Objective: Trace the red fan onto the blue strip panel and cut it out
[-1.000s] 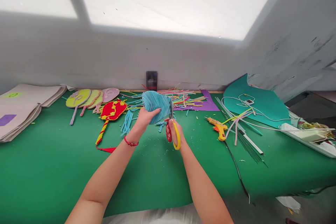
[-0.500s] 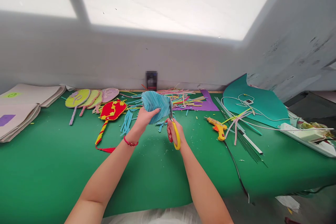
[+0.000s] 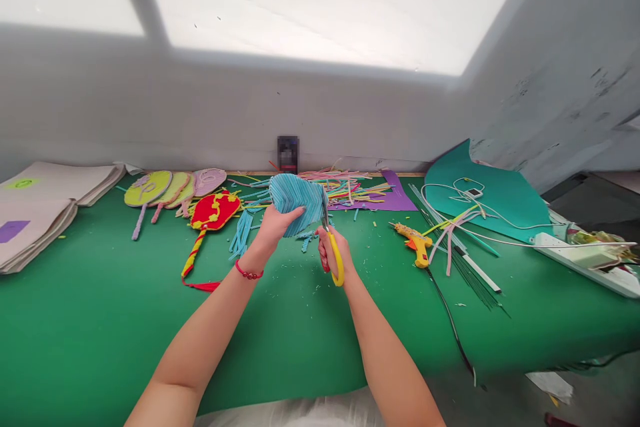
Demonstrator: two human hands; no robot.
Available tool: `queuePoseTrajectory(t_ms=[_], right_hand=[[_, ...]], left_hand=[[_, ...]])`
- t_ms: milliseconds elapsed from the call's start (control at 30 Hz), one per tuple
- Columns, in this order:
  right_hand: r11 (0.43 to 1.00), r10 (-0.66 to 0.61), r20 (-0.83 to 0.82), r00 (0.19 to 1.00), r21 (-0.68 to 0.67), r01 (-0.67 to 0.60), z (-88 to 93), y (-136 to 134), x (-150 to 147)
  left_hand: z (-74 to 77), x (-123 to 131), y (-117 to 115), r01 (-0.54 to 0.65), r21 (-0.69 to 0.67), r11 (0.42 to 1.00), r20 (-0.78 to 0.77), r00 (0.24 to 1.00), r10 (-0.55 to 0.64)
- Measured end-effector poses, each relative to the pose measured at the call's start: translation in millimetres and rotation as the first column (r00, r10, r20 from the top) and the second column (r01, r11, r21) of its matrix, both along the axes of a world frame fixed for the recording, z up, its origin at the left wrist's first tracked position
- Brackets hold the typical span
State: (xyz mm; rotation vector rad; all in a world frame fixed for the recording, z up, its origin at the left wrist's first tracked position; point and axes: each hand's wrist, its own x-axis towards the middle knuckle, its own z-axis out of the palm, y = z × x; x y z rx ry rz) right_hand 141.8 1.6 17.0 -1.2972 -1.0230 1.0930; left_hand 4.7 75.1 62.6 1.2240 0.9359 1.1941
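My left hand (image 3: 275, 227) grips a blue striped panel (image 3: 300, 200), rounded at its left end, with the thumb lying across its face. The stripes look like pipe cleaners laid in a chevron. My right hand (image 3: 335, 252) is closed round the yellow and red handles of a pair of scissors (image 3: 338, 267). Their blades point up along the panel's right edge; whether they are cutting into it I cannot tell. Blue offcuts (image 3: 306, 240) lie on the table just below the panel, and more blue strips (image 3: 242, 233) lie left of my left hand.
A red and yellow fan (image 3: 215, 210) and several pastel fans (image 3: 147, 188) lie to the left, beside paper stacks (image 3: 40, 220). Loose pipe cleaners (image 3: 355, 188) cover the back. On the right are a yellow glue gun (image 3: 417, 245), thin wires, a teal sheet (image 3: 500, 193) and a power strip (image 3: 585, 263).
Hardly anything differs. My hands, the blue panel and the scissors keep nearly the same place, with only a very slight shift of the view.
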Motion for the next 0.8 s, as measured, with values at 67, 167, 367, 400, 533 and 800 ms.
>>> queuePoseTrajectory(t_ms=[67,167,367,400,533,800], right_hand=[[1.0,-0.004,-0.003,1.0,-0.005,0.004,0.4,-0.4,-0.3],[1.0,-0.018,-0.014,1.0,-0.003,0.018,0.4,-0.8,-0.7],[1.0,-0.017,-0.029,0.999,0.014,0.017,0.8,-1.7,-0.9],[1.0,-0.016,-0.027,1.0,0.02,0.016,0.7,-1.6,-0.6],[1.0,-0.012,-0.009,1.0,0.012,0.012,-2.2,-0.7,0.7],[0.995,0.033,-0.033,0.999,0.097,-0.029,-8.1,1.3,1.7]], left_hand=[[1.0,0.5,-0.9,0.003,-0.001,1.0,0.003,1.0,-0.003],[2.3,1.4,-2.1,-0.002,-0.004,1.0,-0.003,1.0,0.002],[2.0,1.5,-1.8,-0.011,0.009,1.0,-0.011,1.0,0.011],[1.6,1.3,-1.6,-0.007,0.014,1.0,-0.011,1.0,0.007],[0.0,0.3,-0.7,-0.005,0.0,1.0,-0.012,1.0,0.005],[2.0,0.5,-1.7,0.01,-0.009,1.0,0.001,1.0,-0.01]])
